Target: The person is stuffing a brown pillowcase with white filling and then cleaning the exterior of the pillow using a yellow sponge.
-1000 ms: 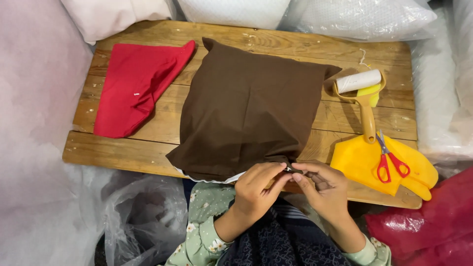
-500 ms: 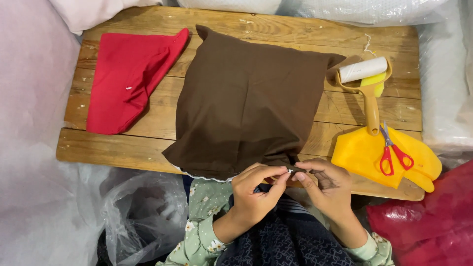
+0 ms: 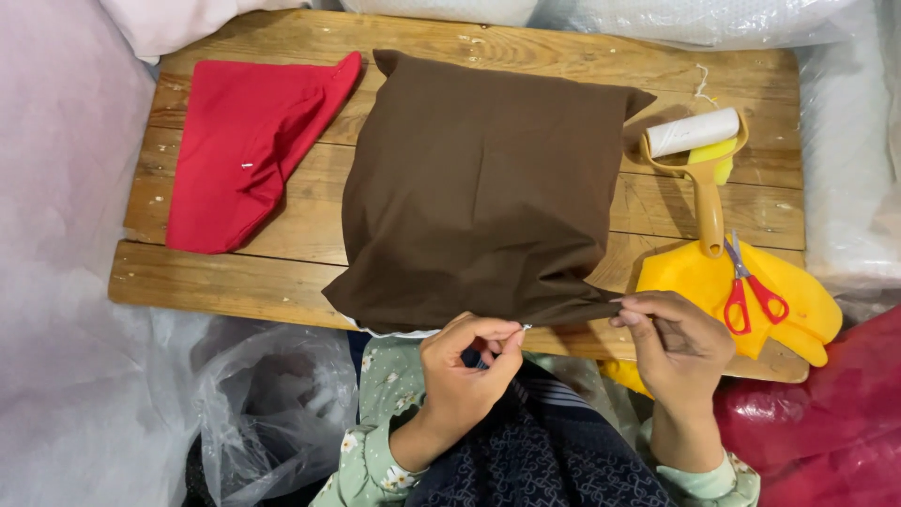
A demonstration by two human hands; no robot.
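With our left hand (image 3: 465,371) pinching the zip pull and right hand (image 3: 678,345) pinching the corner of the brown cushion (image 3: 483,188) at the bench (image 3: 235,282) edge, we judge the fabric may snag.

- I see a wooden plank table (image 3: 282,282) spanning the middle of the frame.
- A brown cushion (image 3: 483,183) lies at its centre, its lower edge overhanging the table's near edge.
- A folded red cloth (image 3: 244,155) lies at upper left.
- A lint roller (image 3: 699,155) sits at upper right.
- A yellow cloth (image 3: 694,282) lies at lower right, with red-handled scissors (image 3: 746,286) on top of it.
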